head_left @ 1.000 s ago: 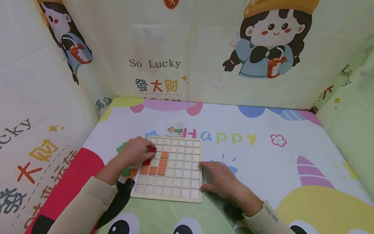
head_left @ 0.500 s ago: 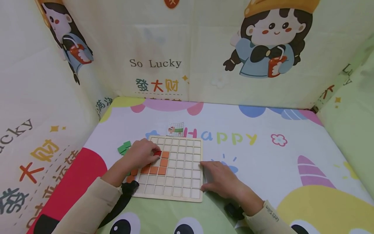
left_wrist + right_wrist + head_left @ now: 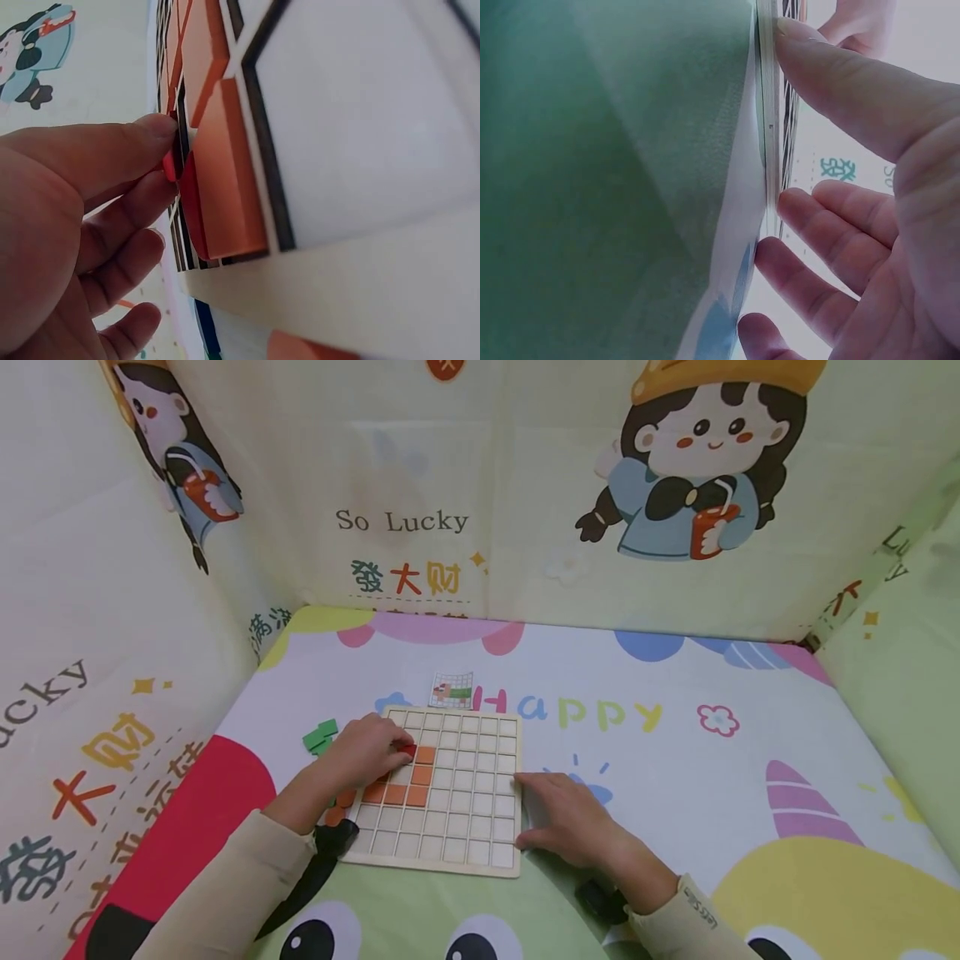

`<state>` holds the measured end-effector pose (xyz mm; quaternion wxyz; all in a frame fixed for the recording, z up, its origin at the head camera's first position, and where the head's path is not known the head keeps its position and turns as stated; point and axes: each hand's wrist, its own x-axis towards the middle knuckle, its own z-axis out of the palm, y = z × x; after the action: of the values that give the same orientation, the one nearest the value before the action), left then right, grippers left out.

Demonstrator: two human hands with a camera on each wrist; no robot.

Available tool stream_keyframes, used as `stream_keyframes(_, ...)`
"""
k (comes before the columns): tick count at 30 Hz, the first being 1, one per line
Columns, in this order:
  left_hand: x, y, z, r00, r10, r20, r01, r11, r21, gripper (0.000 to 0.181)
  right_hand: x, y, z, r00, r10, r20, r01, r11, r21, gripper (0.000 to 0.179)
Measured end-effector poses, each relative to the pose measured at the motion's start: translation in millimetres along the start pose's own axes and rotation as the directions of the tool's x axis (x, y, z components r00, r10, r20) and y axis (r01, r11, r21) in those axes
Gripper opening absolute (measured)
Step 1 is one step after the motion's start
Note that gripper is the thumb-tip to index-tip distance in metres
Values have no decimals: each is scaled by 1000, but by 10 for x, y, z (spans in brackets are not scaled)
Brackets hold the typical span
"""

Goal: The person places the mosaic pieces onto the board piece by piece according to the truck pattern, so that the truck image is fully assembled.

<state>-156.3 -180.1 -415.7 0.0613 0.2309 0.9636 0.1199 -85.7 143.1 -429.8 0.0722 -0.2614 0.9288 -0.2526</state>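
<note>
My left hand (image 3: 360, 753) reaches over the left part of a square wooden grid board (image 3: 468, 831). Between its thumb and forefinger it pinches a small red tile (image 3: 169, 166), close over the board beside the top orange tile (image 3: 425, 755). Several orange tiles (image 3: 417, 775) sit in the grid in a hooked line. Another red tile (image 3: 195, 214) shows next to an orange tile in the left wrist view, mostly hidden by my hand in the head view. My right hand (image 3: 566, 817) rests at the board's right edge, thumb and fingertips touching it, fingers loosely extended.
Behind the board lies a small picture card (image 3: 452, 691) with a coloured grid pattern. Loose green tiles (image 3: 321, 737) and orange pieces (image 3: 335, 816) lie left of the board, partly covered by my left arm. A printed cloth (image 3: 660, 760) covers the table.
My left hand has moved slightly right with the red tile, which now sits close beside the top orange tile. The green tiles at left have come into view. The right hand stays put.
</note>
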Motion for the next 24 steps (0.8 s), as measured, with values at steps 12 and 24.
stream_keyframes(12, 1, -27, -25, 1000, 22, -2, -22, 999, -23, 7, 11, -1, -10, 1000, 0, 10, 0, 1000, 4, 76)
stream_keyframes(24, 3, -45, -29, 1000, 3, 2, -3, 999, -52, 18, 17, 8, -6, 1000, -8, 3, 8, 1000, -12, 76)
